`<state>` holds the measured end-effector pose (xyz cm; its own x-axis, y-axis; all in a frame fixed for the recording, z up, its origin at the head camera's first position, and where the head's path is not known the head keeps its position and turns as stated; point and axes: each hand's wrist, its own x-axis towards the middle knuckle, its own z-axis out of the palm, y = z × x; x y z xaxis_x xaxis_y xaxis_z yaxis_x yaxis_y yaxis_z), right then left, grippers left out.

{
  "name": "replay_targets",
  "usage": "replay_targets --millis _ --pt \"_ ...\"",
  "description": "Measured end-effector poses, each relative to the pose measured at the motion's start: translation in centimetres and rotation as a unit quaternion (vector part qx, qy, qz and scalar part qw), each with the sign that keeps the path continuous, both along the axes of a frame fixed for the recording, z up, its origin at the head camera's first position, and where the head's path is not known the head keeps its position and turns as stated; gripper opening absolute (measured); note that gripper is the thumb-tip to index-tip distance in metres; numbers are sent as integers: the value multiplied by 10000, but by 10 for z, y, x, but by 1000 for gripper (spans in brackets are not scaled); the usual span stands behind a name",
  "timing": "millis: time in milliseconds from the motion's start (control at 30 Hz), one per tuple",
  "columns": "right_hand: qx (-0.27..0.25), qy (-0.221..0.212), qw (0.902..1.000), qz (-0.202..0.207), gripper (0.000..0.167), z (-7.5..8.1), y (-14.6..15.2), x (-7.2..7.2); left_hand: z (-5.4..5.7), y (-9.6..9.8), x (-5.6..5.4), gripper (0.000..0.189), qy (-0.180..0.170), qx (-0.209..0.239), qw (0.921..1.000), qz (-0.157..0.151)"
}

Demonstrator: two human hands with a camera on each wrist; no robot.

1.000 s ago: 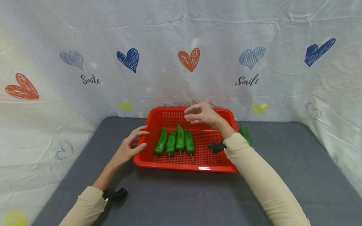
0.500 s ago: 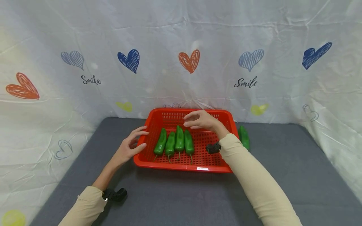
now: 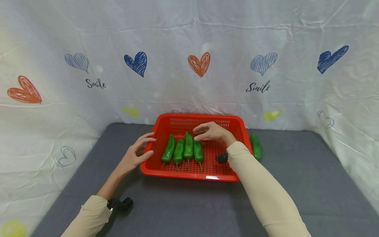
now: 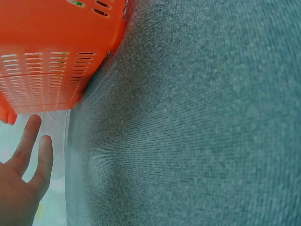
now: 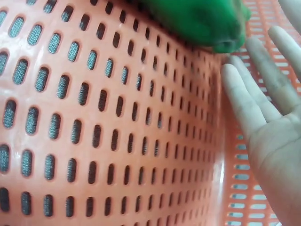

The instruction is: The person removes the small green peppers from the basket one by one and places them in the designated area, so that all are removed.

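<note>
Inside red basket point(image 3: 183, 176), row of 4, stems twd front rim, starting nr basket's L wall:
– 1st green pepper point(image 3: 169, 149), slanted, tip leaning R.
– 2nd green pepper point(image 3: 178, 151), tip short of next one's.
– 3rd green pepper point(image 3: 188, 148), tip furthest back.
– 4th green pepper point(image 3: 198, 153), nr basket's centre.

Outside basket's R wall, just beside: 5th green pepper point(image 3: 256, 147), lying lengthwise along wall; touching or not, can't tell.

Over basket, nr centre: R hand point(image 3: 211, 132), palm down, fingers extended w/ gaps btwn; thumb overlaps far tip of 4th green pepper in head view, contact can't tell.

At basket's L rim: L hand point(image 3: 134, 154), thumb & fingers well apart, tips over rim; contact can't tell.

Across basket's R front corner: R beige sleeve point(image 3: 263, 187), black wrist device point(image 3: 222, 158) above basket floor. Front-L of basket: L beige sleeve point(image 3: 91, 214), second black device point(image 3: 122, 204).

Under basket: grey table point(image 3: 183, 210). Behind basket: white cloth point(image 3: 165, 89), printed hearts, "Smile" x2.
</note>
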<state>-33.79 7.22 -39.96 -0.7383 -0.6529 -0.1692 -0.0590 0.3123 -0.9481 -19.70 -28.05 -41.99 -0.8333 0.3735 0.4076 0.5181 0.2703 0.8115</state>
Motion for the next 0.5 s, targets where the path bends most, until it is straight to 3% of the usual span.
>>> replay_targets --millis 500 --pt "292 150 9994 -108 50 -10 -2 4 -2 0 -1 45 -10 6 10000 21"
